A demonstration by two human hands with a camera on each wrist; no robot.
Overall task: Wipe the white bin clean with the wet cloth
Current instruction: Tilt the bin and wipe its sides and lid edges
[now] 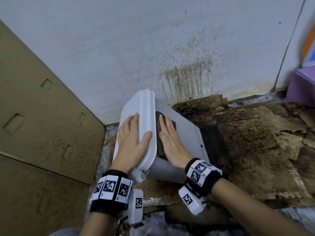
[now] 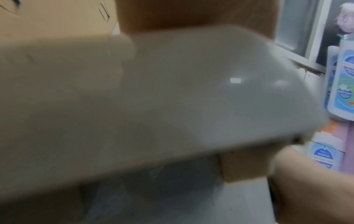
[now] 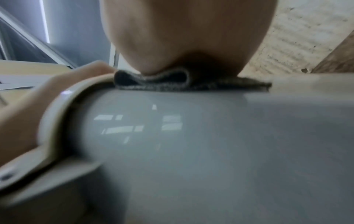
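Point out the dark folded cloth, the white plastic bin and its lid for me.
dark folded cloth [image 1: 172, 124], head view, corner beyond the fingertips.
white plastic bin [image 1: 185, 133], head view, bare side wall.
bin lid [image 1: 146, 113], head view, top face near its rim.

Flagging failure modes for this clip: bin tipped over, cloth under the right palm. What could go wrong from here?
1. The right hand only presses flat on the dark cloth; it could slide out or bunch up.
2. The white bin lies on filthy cardboard, so wiped sides may re-soil.
3. The left hand merely rests on the lid; the bin may shift.
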